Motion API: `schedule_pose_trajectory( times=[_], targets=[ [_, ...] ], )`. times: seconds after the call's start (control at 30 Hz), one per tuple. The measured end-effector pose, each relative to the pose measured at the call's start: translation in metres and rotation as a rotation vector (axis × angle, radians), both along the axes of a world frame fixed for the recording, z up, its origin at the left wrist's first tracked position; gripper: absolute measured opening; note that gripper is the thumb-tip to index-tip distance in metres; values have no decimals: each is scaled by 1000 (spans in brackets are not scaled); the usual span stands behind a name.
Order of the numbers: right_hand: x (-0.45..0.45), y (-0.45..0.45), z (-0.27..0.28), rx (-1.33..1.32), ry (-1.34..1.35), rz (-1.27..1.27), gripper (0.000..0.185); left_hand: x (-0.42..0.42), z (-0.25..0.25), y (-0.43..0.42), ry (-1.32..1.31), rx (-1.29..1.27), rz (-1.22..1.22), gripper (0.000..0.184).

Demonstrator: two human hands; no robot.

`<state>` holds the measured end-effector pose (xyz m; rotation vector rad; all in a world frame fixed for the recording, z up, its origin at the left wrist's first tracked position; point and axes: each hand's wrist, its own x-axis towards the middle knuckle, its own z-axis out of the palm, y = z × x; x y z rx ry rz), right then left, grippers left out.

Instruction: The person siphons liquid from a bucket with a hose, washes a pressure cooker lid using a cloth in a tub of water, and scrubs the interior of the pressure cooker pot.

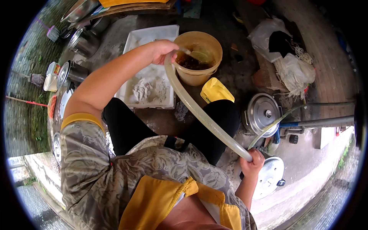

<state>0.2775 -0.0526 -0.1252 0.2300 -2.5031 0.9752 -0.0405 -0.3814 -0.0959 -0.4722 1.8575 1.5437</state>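
Note:
A thick, translucent ribbed hose (199,111) runs slantwise across my lap. My left hand (165,51) is closed around its upper end, beside the rim of a tan bucket (219,57). Brown liquid (189,61) lies in the bucket. Something pale sticks out from my left fingers over the liquid; I cannot make out what it is. My right hand (252,164) grips the hose's lower end, low on my right side. A thinner greenish hose (285,117) passes just behind that hand, and I cannot tell whether the two hoses join.
A white tray (122,94) with a wet pale cloth (142,89) stands left of the bucket. A cut yellow jug (216,91) lies by my right knee. Lidded pots (262,111) stand on the right, more pots (83,42) on the left. Plastic bags (293,73) rest at the far right.

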Motion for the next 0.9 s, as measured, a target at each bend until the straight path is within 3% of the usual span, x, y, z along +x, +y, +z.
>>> schedule_pose_trajectory(
  times=[0.27,0.53,0.77,0.9],
  targets=[
    [-10,-3,-2,27,-20,45,19,6,4,-29,41,-99,136,15],
    [-7,0,11,51,16,-34,17,-18,-11,2,96,40,41,20],
    [3,7,12,48,73,-120,16,7,-17,5,-66,-25,-33,14],
    [-1,5,12,71,4,-87,16,6,-12,-2,-3,-133,59,15]
  ],
)
